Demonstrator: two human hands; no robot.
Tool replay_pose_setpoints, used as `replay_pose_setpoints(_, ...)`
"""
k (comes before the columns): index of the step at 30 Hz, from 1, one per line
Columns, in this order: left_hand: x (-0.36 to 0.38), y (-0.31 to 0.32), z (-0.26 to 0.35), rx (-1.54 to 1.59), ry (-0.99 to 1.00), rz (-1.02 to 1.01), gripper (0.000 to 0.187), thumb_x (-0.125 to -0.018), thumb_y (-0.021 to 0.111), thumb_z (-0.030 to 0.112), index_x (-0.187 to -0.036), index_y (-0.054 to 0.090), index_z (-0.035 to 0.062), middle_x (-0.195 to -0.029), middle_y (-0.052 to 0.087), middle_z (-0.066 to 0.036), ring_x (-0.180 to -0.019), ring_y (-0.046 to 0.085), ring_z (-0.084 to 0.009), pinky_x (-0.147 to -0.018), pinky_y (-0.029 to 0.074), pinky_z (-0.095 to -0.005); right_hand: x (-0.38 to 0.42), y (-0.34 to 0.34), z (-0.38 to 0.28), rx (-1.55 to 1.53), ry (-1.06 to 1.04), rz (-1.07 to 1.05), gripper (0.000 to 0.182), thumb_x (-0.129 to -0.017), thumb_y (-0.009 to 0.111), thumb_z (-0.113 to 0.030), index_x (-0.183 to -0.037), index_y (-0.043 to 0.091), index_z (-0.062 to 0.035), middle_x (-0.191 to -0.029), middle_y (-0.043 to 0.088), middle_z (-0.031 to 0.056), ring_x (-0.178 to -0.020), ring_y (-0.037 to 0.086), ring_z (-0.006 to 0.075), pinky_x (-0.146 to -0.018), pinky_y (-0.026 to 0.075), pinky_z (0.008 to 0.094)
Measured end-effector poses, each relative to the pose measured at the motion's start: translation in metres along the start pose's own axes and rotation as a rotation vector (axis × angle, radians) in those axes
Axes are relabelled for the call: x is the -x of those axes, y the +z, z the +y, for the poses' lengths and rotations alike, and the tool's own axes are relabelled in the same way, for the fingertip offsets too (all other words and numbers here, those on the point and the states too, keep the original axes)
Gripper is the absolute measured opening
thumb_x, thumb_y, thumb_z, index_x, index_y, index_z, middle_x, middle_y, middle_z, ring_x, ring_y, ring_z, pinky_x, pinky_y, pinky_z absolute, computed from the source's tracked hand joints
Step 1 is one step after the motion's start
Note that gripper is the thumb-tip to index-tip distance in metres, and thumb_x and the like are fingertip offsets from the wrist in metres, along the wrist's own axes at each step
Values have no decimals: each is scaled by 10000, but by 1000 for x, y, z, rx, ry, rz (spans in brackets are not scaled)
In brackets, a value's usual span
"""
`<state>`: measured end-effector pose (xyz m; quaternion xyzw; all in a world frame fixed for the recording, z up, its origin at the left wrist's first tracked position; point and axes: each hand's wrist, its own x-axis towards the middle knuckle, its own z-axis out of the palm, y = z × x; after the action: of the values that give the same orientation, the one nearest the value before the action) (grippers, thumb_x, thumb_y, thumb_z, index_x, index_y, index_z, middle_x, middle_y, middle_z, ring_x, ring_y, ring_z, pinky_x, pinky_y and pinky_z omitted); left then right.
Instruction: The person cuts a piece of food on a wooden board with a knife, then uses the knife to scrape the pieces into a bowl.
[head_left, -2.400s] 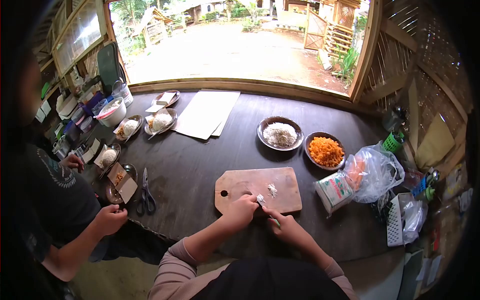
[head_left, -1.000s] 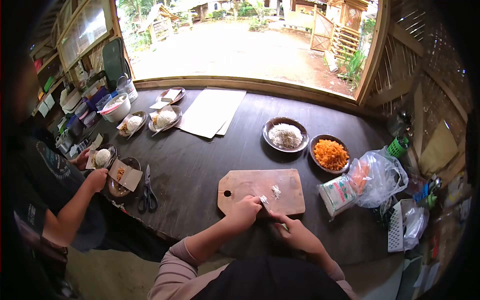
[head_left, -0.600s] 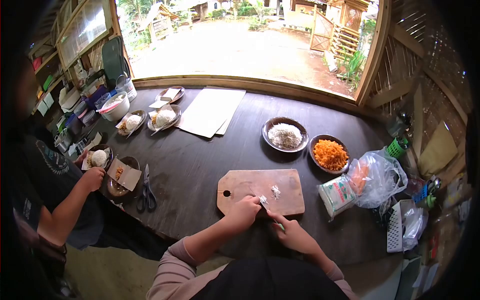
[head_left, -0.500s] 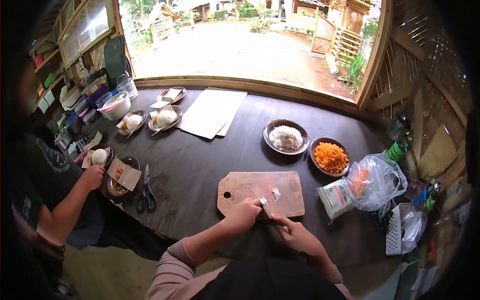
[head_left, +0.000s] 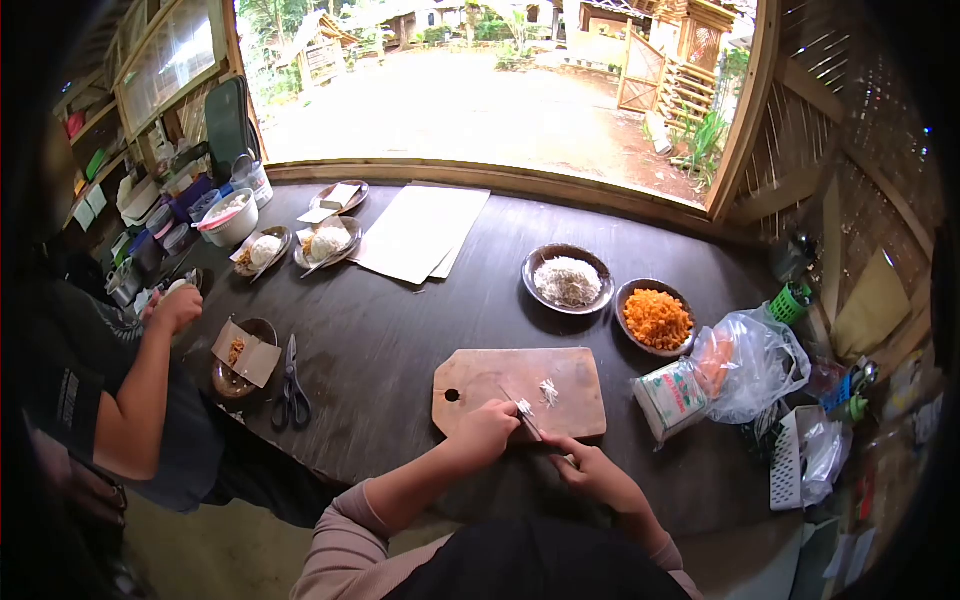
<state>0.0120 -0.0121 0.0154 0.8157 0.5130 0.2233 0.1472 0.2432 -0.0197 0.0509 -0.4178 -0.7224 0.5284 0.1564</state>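
Note:
My right hand [head_left: 600,476] is closed around the handle of a knife [head_left: 528,424], whose blade slants up and left over the wooden cutting board [head_left: 470,385]. Beside the blade, my left hand [head_left: 486,430] rests on the board with its fingers curled down; thin white strips [head_left: 524,407] show at its fingertips. Most of what those fingers press on is hidden. A small heap of white slivers [head_left: 549,393] lies farther right on the board.
Behind the board stand a bowl of white shreds [head_left: 568,281] and a bowl of diced orange pieces [head_left: 657,320]. At right are a white packet [head_left: 670,400], a plastic bag [head_left: 755,365] and a grater [head_left: 787,460]. Scissors [head_left: 291,390] and a co-worker's arm [head_left: 150,390] are at left.
The co-worker's hand has moved up and away to the left, and the rice plate near it has shifted from its spot. My own hands and the knife have barely moved; the view has tilted slightly.

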Motion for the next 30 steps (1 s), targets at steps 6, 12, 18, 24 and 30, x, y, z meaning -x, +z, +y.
replay_pose_setpoints(6, 2, 5, -3, -3, 21, 12, 159, -744, 580, -22, -833, 703, 26, -977, 645, -100, -962, 615, -307, -857, 513, -395, -7, 19, 2, 201, -19, 72, 427, -964, 560, -100, -1388, 511, -103, -936, 712, 214, -761, 696, 298, -742, 504, 331)
replay_pose_setpoints(12, 1, -3, 2, -5, -9, -21, 162, -745, 587, -16, -852, 702, 25, -987, 641, -105, -968, 615, -316, -858, 514, -396, 5, -5, -17, 12, 56, -9, 420, -970, 534, -104, -1389, 501, -107, -1112, 669, 247, -1025, 677, 359, -909, 497, 371)
replay_pose_setpoints(18, 2, 1, -1, -85, 4, -40, 97, -775, 591, 35, -822, 675, 40, -1031, 613, -69, -1034, 600, -266, -835, 540, -362, -8, 14, 11, 45, -240, 122, 424, -965, 563, -108, -1386, 511, -101, -942, 714, 201, -752, 674, 226, -753, 503, 323)
replay_pose_setpoints(24, 1, -4, 3, -41, -14, -52, 187, -744, 567, -22, -873, 696, 20, -1029, 633, -103, -1009, 604, -323, -867, 513, -399, -2, 7, -2, 70, -23, 43, 405, -964, 552, -96, -1368, 528, -89, -1100, 693, 205, -886, 693, 255, -858, 490, 320)
replay_pose_setpoints(30, 1, -2, 2, -63, -19, -65, 106, -783, 578, 27, -828, 673, 36, -1025, 609, -73, -1030, 599, -271, -825, 545, -365, 0, 2, -7, 33, -10, 32, 407, -961, 542, -85, -1367, 532, -90, -1108, 675, 231, -945, 697, 304, -868, 493, 333)
